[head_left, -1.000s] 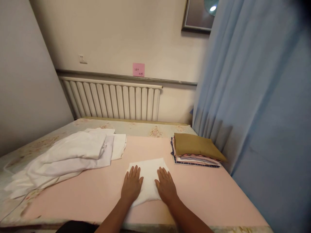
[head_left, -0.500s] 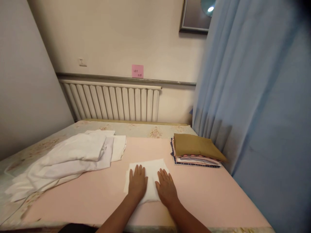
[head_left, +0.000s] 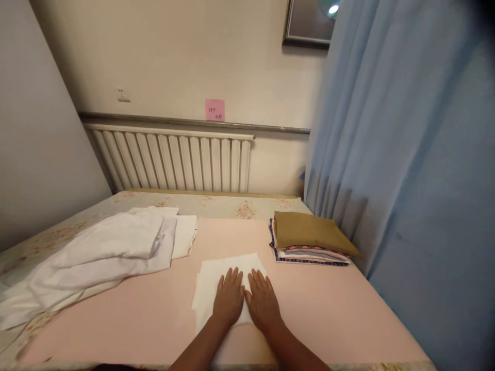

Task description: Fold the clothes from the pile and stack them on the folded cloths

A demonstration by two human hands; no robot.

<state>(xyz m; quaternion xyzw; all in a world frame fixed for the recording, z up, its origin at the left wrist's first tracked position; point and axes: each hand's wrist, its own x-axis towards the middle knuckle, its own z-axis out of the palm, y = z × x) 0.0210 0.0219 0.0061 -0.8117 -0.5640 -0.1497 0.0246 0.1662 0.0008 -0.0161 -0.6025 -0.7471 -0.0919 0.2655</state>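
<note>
A folded white cloth (head_left: 211, 278) lies flat on the pink sheet (head_left: 154, 319) in front of me. My left hand (head_left: 229, 296) rests palm down on its middle, fingers stretched out. Beside it, my right hand (head_left: 263, 300) presses flat on the right part of the same cloth, also with straight fingers. The two thumbs meet or nearly meet. Neither hand grips anything. The cloth's lower middle is hidden under my palms.
A loose heap of white cloth (head_left: 112, 242) spreads over the left side. At the right stands a neat stack of folded fabrics with a mustard-brown cloth (head_left: 309, 230) on top. A blue curtain (head_left: 406, 180) hangs along the right; a radiator (head_left: 174, 159) is behind.
My left hand has slid right across the white cloth, toward my right hand, baring more of the cloth's left part. My right hand has stayed about in place. The view has shifted slightly.
</note>
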